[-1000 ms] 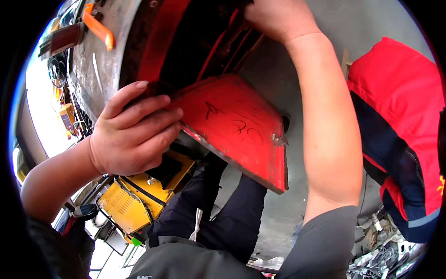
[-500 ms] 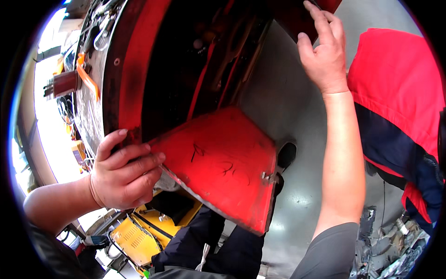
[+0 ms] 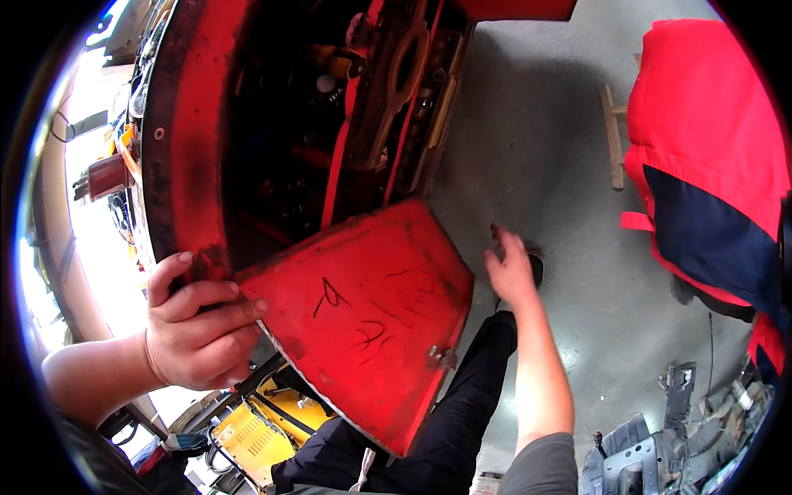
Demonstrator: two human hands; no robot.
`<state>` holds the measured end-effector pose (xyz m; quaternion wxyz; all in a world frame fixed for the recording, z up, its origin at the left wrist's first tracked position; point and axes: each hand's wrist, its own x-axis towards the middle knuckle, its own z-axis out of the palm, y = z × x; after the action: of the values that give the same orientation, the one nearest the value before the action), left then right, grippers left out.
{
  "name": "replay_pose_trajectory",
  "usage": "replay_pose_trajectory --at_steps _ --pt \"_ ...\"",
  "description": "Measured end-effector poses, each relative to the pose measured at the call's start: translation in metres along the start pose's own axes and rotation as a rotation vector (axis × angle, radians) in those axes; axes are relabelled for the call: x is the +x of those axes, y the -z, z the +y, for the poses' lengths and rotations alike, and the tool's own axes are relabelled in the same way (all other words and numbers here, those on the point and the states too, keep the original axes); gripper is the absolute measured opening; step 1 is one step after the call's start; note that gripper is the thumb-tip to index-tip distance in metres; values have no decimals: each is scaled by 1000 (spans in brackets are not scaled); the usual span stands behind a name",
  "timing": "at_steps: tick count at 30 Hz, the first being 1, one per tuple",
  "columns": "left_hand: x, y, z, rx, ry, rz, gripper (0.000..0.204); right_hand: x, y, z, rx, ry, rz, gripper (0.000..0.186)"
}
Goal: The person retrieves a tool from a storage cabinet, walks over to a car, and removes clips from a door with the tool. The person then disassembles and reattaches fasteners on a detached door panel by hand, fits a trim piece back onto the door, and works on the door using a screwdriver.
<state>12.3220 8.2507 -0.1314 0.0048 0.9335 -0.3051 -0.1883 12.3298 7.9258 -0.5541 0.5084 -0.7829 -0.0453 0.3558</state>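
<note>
An open red metal cabinet (image 3: 195,124) fills the upper left, its inside dark, with tools on its shelves. Its near door (image 3: 375,330) stands swung out toward me, red, with black scrawled marks and a small latch at the outer edge. My left hand (image 3: 206,330) is bent round the cabinet's near corner, where the door joins it; the fingertips touch the door's edge. Over the floor, just right of that door, my right hand (image 3: 513,272) is empty, its thumb and fingers apart. Part of the far door (image 3: 524,8) shows at the top edge.
A red and dark blue jacket (image 3: 709,148) hangs at the right, over a wooden frame (image 3: 613,140). Metal scrap parts (image 3: 652,454) lie at the lower right. A yellow machine (image 3: 252,441) stands at lower left. Tools line the cabinet's top; my legs are below the door.
My right hand has left the far door and come down toward the near one. My view has shifted, showing more of the cabinet's inside. My left hand keeps its hold at the corner.
</note>
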Motion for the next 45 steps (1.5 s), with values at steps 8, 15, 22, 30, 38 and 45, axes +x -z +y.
replay_pose_trajectory --at_steps 8,15,22,30,38,45 --pt "0 1 1 70 -13 -64 12 -75 -103 55 250 -194 16 51" --pt "1 -9 0 59 -2 -53 10 -107 -147 51 426 -241 -77 45" --pt "-1 -17 0 60 19 -27 7 -117 -188 62 447 -197 -91 34" --pt "0 -23 4 49 64 -7 9 -114 -199 62 278 -125 -83 30" --pt "5 -30 6 53 65 -1 10 -59 -182 46 168 -67 96 38" --pt "-3 -21 3 43 30 -1 10 109 -81 -198 368 555 540 61"
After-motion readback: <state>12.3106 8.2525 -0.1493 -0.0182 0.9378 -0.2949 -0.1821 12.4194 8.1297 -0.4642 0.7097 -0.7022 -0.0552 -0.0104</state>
